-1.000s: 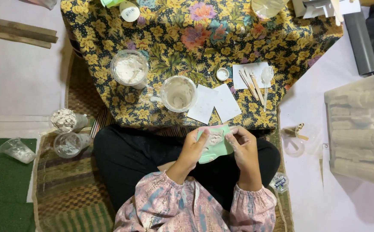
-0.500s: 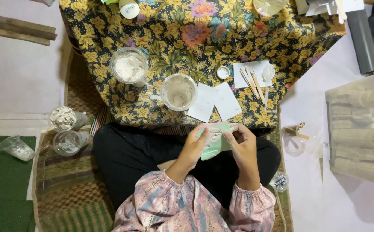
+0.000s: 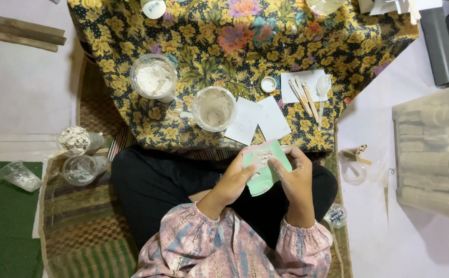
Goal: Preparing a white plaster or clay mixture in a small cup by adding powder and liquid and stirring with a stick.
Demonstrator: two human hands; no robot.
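Note:
I sit cross-legged and hold a pale green flat mould [image 3: 263, 166] over my lap, just in front of the low table. My left hand [image 3: 232, 181] grips its lower left side, thumb pressed on the whitish relief on its face. From the right, my right hand [image 3: 297, 175] holds the edge, fingers curled around it. Both hands are dusted with white paste.
A floral cloth covers the table [image 3: 224, 62], bearing a cup of white powder [image 3: 154, 77], a cup of white paste [image 3: 214, 108], two paper squares [image 3: 258, 121], and sticks and a spoon on paper [image 3: 307, 90]. Plastic cups [image 3: 80, 154] stand left; a clear bin [image 3: 433, 149] right.
The hands and mould stay in place over my lap; my fingers shift slightly on the mould. The view has barely moved.

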